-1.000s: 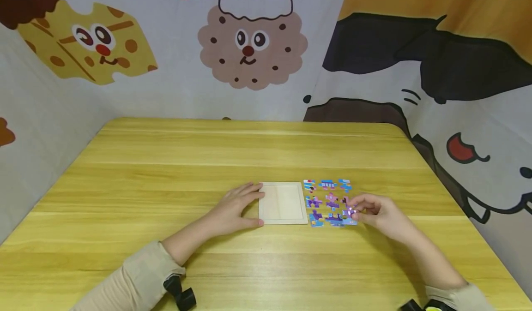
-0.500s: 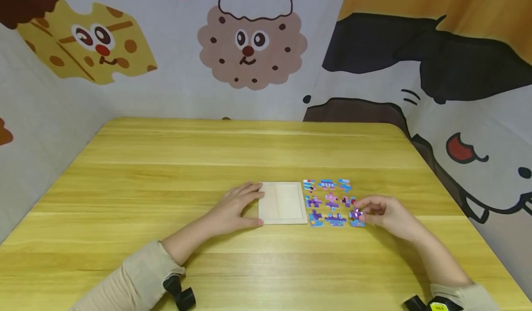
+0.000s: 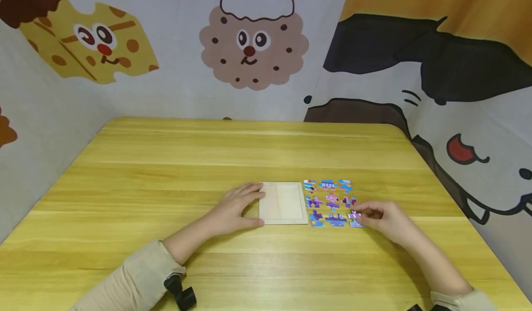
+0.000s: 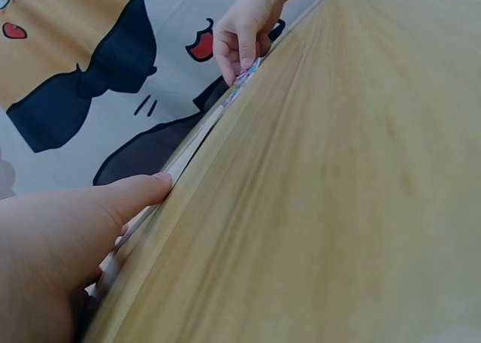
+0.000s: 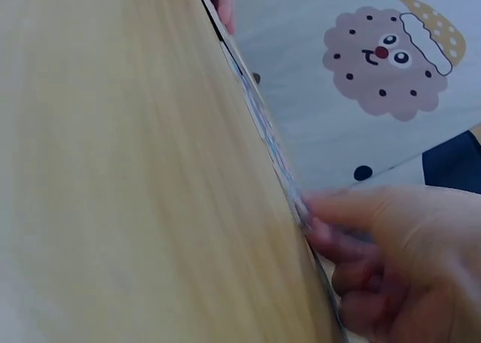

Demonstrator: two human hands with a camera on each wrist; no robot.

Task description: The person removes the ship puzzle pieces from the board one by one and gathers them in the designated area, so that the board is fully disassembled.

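In the head view, a pale wooden puzzle tray (image 3: 284, 203) lies flat on the table. My left hand (image 3: 230, 209) rests on its left side, thumb near the lower corner and fingers at the upper one. Several blue and purple puzzle pieces (image 3: 332, 201) lie in rows just right of the tray. With thumb and index finger, my right hand (image 3: 386, 221) pinches the lower-right puzzle piece (image 3: 354, 218) at its right side; it lies at the table surface. The right wrist view shows the thumb (image 5: 346, 206) at the edge of the row, seen nearly edge-on.
The wooden table (image 3: 187, 149) extends around the tray and pieces. A printed cloth (image 3: 166, 98) with cartoon figures hangs behind it and at the sides. A black wrist device (image 3: 180, 292) sits at the left sleeve.
My right hand has shifted the lower-right puzzle piece to the right, away from its neighbours, then slightly back left. The left hand and tray have stayed put.
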